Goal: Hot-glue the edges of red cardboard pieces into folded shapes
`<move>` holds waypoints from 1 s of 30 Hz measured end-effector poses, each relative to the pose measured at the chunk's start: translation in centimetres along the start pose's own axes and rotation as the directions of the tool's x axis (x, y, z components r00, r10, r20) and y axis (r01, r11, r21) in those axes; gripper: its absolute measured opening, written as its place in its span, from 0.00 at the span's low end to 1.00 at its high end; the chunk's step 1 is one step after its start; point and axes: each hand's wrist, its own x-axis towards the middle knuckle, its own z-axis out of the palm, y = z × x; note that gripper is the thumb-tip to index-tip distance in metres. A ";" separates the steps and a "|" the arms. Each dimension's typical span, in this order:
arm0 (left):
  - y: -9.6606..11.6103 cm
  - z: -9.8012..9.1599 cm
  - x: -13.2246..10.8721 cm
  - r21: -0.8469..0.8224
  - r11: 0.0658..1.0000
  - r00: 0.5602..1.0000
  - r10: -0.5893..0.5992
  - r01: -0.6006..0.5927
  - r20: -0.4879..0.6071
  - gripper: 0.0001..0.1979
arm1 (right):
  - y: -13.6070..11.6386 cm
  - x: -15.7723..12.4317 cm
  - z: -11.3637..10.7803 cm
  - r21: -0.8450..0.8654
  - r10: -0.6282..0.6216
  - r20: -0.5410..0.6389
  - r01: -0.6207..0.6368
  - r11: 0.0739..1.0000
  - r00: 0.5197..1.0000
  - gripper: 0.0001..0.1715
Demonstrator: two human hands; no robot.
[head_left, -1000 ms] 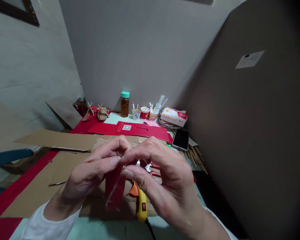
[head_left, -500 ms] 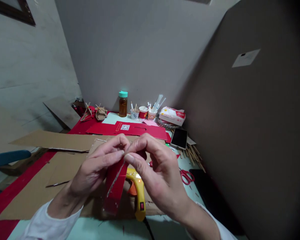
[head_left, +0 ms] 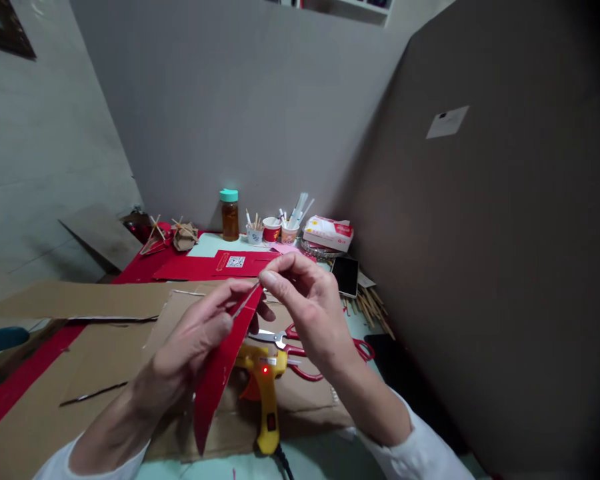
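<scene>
Above the lit yellow plastic glue gun (head_left: pixel 266 400), the left hand (head_left: pixel 193 343) and right hand (head_left: pixel 307 310) pinch the top of a folded red cardboard strip (head_left: pixel 215 380); lower down it hangs unpressed.

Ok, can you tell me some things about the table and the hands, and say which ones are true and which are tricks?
1. The left hand and the right hand both pinch the long red cardboard strip. True.
2. The yellow glue gun is in the right hand. False: it lies on the brown cardboard sheet.
3. The amber bottle with the teal cap stands near the grey back wall. True.
4. The red-handled scissors are in the left hand. False: they lie flat beside the glue gun.
</scene>
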 end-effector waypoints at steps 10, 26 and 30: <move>-0.3 0.9 -0.2 0.403 0.902 0.962 0.233 -0.158 -0.144 0.15 | 0.0 -0.4 0.4 -0.016 -0.079 -0.047 0.078 0.997 0.996 0.09; -1.2 0.8 -0.7 0.532 0.799 0.920 0.381 -0.280 -0.087 0.14 | -0.6 -1.1 0.3 -0.024 -0.120 0.048 0.121 0.992 0.992 0.09; -1.6 0.6 -0.7 0.569 0.768 0.915 0.397 -0.294 -0.064 0.15 | -0.5 -1.2 0.3 -0.068 -0.161 0.041 0.163 0.984 0.986 0.09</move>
